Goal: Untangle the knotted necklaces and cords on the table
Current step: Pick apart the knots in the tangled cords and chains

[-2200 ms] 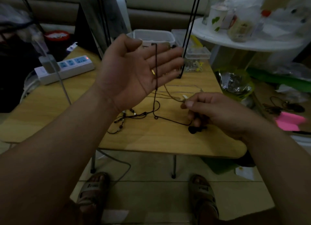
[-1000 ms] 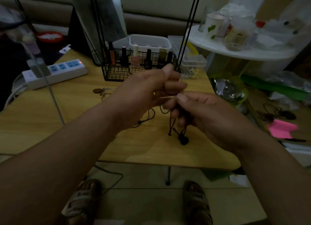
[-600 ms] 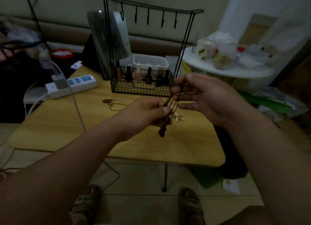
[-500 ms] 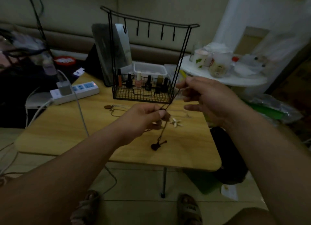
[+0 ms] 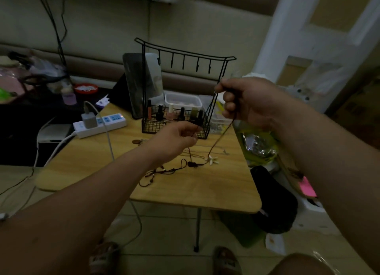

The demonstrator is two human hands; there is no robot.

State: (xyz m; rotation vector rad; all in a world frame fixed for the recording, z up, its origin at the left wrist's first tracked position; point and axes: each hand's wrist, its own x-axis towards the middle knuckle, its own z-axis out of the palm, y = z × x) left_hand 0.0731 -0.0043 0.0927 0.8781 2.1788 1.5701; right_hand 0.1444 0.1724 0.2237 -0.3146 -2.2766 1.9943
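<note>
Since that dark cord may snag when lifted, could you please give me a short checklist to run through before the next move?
1. Right hand pinches the dark cord: ok.
2. Left hand holds its other strand: ok.
3. Pendant lifted off the table: not ok, seems to rest there.
4. Cord free of the tangle: cannot tell.
5. Cord clear of the white star charm: cannot tell.
6. Rack hooks bare: ok.

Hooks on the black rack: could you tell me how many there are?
5 hooks in a row on the rack, under its top bar: the leftmost before the mirror, the rightmost by the right post. None seems hidden.
</note>
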